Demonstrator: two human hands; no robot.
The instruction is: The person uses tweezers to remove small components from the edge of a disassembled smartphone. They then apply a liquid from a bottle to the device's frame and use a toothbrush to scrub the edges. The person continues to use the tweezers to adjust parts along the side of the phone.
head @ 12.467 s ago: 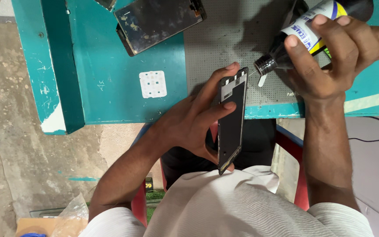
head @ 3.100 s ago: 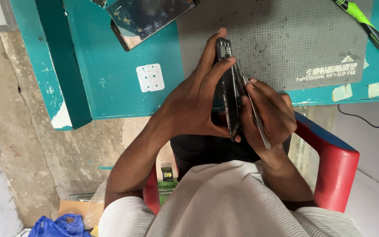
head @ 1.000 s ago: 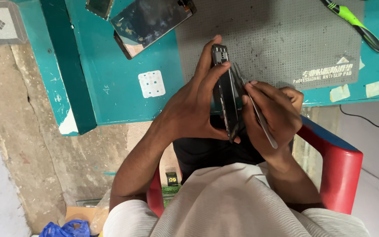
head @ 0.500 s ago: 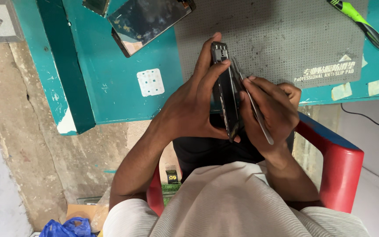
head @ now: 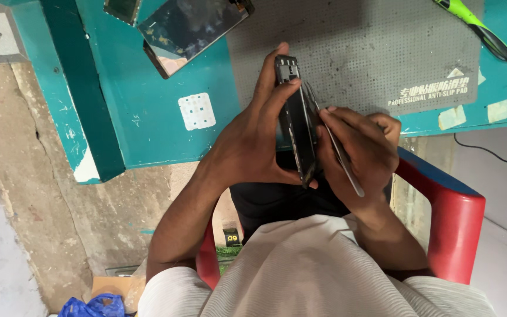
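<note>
Hands meet over the lap, just below the near edge of the teal bench. The left hand is wrapped around a dark phone frame, held on edge and nearly upright — fingers curl over its top and face, the thumb braces its lower end. The right hand is closed around a thin metal tool, pinched like a pen, its tip laid against the right side of the frame near the top; the tool's other end sticks out past the palm toward the body.

Behind the hands a grey perforated mat lies on the bench. A detached phone screen rests at the mat's left, and a small white square pad sits nearer the bench edge, well apart from the hands. A green-and-black tool lies at the mat's far right corner. The red chair shows beside the right forearm — its arm rises just past the wrist.
</note>
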